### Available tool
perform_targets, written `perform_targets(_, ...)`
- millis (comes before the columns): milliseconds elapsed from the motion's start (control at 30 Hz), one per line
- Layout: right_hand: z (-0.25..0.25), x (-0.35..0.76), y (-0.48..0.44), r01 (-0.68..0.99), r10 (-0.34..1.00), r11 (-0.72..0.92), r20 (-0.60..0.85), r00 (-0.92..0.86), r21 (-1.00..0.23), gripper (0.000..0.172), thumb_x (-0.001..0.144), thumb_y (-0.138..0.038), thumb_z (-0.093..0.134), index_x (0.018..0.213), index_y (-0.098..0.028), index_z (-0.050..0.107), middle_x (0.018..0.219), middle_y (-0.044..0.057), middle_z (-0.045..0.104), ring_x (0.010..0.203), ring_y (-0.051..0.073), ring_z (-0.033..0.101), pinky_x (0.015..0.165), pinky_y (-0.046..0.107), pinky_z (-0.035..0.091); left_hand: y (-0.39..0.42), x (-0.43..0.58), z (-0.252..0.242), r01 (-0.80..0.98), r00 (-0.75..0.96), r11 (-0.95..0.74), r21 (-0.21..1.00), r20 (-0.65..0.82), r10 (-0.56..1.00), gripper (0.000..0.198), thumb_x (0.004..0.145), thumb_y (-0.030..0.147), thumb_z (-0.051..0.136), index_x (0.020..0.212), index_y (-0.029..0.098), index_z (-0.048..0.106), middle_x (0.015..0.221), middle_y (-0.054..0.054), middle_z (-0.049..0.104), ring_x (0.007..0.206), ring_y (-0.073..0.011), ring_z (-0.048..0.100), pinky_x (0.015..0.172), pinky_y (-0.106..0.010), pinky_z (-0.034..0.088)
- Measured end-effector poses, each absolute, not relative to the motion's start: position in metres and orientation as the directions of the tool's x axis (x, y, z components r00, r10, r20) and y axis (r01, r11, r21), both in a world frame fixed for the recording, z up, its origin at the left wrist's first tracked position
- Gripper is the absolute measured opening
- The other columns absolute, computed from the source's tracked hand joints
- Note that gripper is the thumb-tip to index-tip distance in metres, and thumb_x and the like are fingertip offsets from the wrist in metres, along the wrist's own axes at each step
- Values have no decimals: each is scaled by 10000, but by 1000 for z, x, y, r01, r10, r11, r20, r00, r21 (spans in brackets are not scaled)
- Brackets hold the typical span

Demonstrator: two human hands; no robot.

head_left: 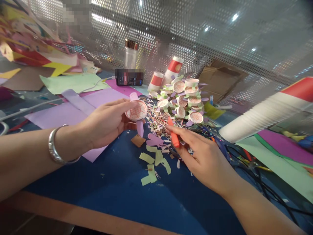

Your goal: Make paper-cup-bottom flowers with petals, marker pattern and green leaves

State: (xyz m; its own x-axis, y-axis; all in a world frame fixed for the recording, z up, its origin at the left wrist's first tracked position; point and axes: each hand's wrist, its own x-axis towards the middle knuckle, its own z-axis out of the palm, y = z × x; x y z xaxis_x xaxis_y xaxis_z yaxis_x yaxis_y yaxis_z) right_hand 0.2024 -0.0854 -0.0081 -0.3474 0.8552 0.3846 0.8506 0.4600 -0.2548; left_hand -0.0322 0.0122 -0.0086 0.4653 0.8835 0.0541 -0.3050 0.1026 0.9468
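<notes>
While L hand (107, 120) holds disc (137, 111), R hand (206, 158) has prob. marker (173, 134).

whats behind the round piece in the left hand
Part of the left hand shows behind it; purple paper sticks out above and below. The round piece covers the rest.

A shiny silver bangle (52, 147) circled the person's left wrist (70, 142). It was a curved metal band, broad at the front with a raised, segmented surface, and thinner toward its upper end. The left hand (107, 120), right hand (204, 155) and both forearms (259, 204) were bare.
</notes>
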Motion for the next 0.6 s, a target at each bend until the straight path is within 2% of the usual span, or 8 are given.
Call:
perform_targets(133,-10,202,-84,858,843,474,381,-379,-197,382,1010,-157,467,1352,-123,634,1190,133,716,1166,270,668,989,441,565,7,-32,-3,-253,410,166,953,-50,911,182,971,268,544,825,162,573,777,-53,666,571,-139,629,509,-259,514)
perform_targets(233,-12,202,-82,877,833,456,417,-363,-149,362,1016,-192,479,1324,-114,653,1129,145,724,1030,280,704,880,453,596,2,-33,-1,-165,418,95,982,-17,908,185,960,343,587,872,185,549,806,-47,698,553,-124,631,443,-218,409)
perform_targets(333,-13,203,-80,895,827,429,450,-336,-120,349,1011,-230,514,1299,-113,671,1107,147,733,948,282,717,811,447,607,-2,-34,-1,-69,410,-5,998,33,911,258,956,420,610,866,190,533,784,-30,685,529,-94,589,453,-218,382)
perform_targets(433,-14,203,-77,910,848,395,431,-310,-123,358,1003,-254,536,1311,-126,667,1160,151,730,998,297,718,829,457,611,-3,-32,-2,-38,422,-31,999,44,906,224,934,376,653,894,187,539,791,-6,662,522,-84,597,467,-222,373)
perform_targets(600,-15,199,-74,893,867,415,372,-330,-174,387,1013,-236,509,1372,-141,620,1231,145,714,1094,288,697,906,456,599,2,-31,-7,-96,536,-29,995,76,841,146,872,243,714,924,166,601,709,9,659,521,-97,623,487,-214,426)
